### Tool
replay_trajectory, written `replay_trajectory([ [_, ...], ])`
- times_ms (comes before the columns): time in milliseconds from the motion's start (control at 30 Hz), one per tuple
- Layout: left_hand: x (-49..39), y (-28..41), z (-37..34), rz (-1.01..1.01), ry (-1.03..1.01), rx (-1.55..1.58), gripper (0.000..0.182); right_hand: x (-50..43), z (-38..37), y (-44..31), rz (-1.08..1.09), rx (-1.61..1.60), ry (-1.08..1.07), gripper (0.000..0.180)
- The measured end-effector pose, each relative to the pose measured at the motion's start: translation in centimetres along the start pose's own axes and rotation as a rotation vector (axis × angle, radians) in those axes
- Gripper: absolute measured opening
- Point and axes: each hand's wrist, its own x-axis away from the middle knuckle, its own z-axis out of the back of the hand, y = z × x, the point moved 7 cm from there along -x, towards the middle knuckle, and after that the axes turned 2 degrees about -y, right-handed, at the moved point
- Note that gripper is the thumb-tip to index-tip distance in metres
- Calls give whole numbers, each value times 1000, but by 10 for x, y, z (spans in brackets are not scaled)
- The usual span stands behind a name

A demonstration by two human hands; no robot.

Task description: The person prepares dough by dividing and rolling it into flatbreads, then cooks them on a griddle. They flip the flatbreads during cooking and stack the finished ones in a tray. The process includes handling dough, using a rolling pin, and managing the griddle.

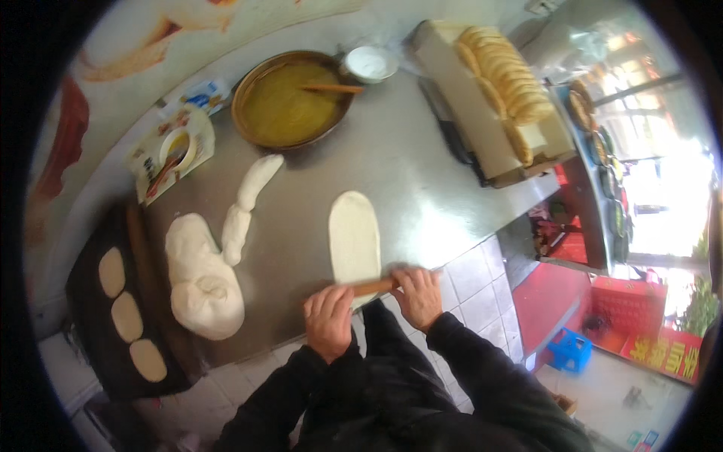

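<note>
My left hand point(329, 317) and my right hand point(419, 297) grip the two ends of a wooden rolling pin point(373, 287). The pin lies across the near end of a long, flat oval of dough point(355, 234) on the metal worktop point(294, 237). Below the pin, the dough reaches the table's near edge. Left of it rests a large, smooth lump of dough point(206, 282). Two short dough rolls, a lower one point(236, 234) and an upper one point(260, 181), lie end to end beside the lump.
Farther back stand a wide bowl of yellowish liquid point(282, 113) with a wooden handle in it, and a small bowl of white stuff point(370, 63). A box of baked flatbreads point(474, 113) sits at right, a knife point(452, 130) beside it. At left, a dark tray point(113, 350) bears three dough ovals.
</note>
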Motion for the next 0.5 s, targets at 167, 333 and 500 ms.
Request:
replay_trajectory([
  [167,2,-14,-34,-273,-273,-18,24,-3,12,55,-357,-238,199,29],
  [333,-45,-39,-26,353,-217,215,16,-21,21,77,-459,-304,379,38],
  [500,-96,-70,60,475,-72,719,19,-38,17,87,-428,-297,370,46],
])
